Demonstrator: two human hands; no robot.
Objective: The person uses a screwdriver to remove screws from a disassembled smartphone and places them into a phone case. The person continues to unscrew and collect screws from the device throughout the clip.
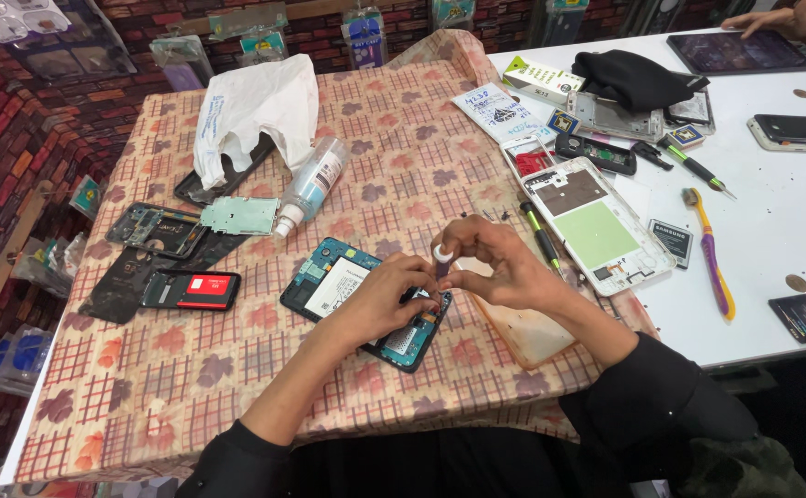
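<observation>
An opened phone (338,281) with a teal inner frame and exposed battery lies on the patterned tablecloth (237,369). My left hand (386,300) rests on its right half, fingers pinching at the base of a small dark tube with a white cap (442,258). My right hand (495,263) holds that tube upright from the other side, just above the phone. Both hands meet around the tube. The phone's lower right end is partly hidden under my left hand.
A clear bottle (311,184) lies near a white plastic bag (251,111). Phone parts (158,231) and a red-labelled battery (191,290) sit at left. A white phone frame (596,226), toothbrush (711,254), screwdriver (543,240) and tablet (739,51) lie right. Another person's hand (771,18) is far right.
</observation>
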